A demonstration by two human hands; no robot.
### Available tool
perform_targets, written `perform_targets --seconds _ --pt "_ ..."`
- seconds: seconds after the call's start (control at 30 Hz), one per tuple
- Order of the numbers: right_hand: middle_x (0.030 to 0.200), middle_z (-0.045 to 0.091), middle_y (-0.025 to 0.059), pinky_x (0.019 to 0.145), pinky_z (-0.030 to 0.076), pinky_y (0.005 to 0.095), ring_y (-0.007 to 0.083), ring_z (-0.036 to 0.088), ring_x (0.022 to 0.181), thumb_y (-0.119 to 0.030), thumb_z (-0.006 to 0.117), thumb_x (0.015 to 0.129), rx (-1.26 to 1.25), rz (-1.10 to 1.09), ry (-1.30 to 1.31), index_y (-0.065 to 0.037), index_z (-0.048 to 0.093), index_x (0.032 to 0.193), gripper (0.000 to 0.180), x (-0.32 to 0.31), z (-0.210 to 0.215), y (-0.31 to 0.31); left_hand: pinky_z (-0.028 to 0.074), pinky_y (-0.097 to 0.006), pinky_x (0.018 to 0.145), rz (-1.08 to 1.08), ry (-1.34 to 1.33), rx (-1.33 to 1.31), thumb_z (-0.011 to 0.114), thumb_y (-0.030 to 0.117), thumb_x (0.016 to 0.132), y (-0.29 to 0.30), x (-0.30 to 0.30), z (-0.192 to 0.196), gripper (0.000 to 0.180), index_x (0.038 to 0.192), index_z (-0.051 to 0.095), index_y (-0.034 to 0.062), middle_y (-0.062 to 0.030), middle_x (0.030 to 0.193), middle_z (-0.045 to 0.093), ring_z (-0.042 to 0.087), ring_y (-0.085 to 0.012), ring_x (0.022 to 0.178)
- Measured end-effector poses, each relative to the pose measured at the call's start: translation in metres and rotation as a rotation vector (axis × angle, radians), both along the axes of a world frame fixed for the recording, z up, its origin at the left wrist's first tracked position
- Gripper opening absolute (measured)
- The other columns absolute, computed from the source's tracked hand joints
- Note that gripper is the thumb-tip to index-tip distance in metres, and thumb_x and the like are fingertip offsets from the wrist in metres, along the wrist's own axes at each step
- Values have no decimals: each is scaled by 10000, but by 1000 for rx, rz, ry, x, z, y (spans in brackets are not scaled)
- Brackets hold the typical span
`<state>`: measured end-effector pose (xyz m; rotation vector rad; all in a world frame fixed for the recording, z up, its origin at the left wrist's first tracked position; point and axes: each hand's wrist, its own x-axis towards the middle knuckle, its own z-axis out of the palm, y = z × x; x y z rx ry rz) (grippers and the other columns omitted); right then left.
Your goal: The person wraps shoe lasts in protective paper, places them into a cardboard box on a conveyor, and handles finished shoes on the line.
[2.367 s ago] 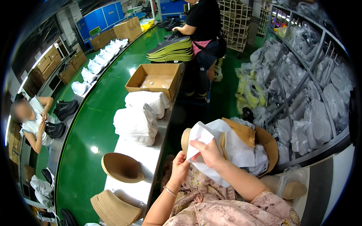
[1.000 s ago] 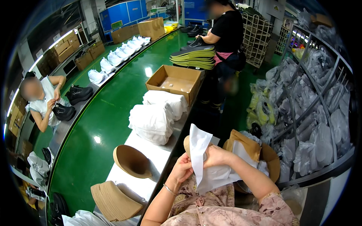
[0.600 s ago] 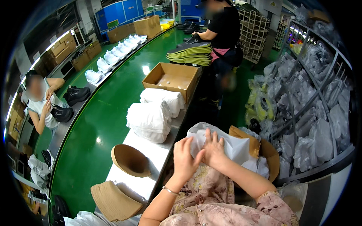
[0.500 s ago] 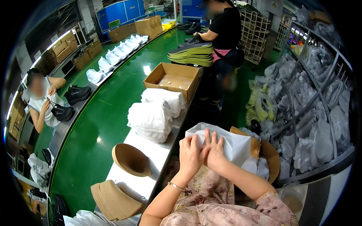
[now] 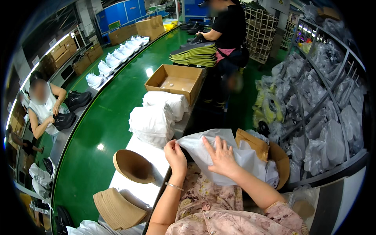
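Note:
A thin white paper sheet (image 5: 194, 145) stretches over my lap, its left corner pinched between the closed fingers of my left hand (image 5: 176, 159). My right hand (image 5: 223, 157) rests on top of the sheet with its fingers spread. The sheet's right end reaches an opened brown cardboard box (image 5: 281, 162) beside me, where more white wrapping shows. Left of my left hand, on the metal bench, lie white wrapped bundles (image 5: 152, 125), and closer to me stands a curved brown card piece (image 5: 134, 166).
A stack of curved brown cards (image 5: 117, 209) lies at the bench's near end. Farther along are an open carton (image 5: 174, 80) and green-edged insoles (image 5: 194, 55). A green conveyor (image 5: 94, 141) runs at left. One co-worker handles a black shoe (image 5: 64, 120). A metal rack (image 5: 331, 82) holds bagged items.
My hands have moved apart. The left one went left and now pulls out the sheet's corner, while the right stays on the paper. The sheet is spread wider.

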<state>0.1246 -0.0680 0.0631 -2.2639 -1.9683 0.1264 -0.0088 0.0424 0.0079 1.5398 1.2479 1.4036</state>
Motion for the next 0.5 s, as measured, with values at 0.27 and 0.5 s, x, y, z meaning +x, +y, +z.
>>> perform_targets --seconds 0.27,0.5 --pt "1346 206 315 891 310 597 497 311 1166 -262 686 691 178 -156 -27 -251 93 1433 950 -11 7 13 441 -250 709 -316 -129 -333 464 243 934 -81 20 11 364 1180 447 -25 -57 945 546 505 -105 810" --pt "1358 183 270 904 280 567 444 292 1178 -254 634 730 342 -150 -105 -164 185 1414 823 -31 4 12 336 -321 953 -712 -851 -784 434 365 936 -62 15 10 423 1215 366 54 -46 1189 461 439 -175 1090"
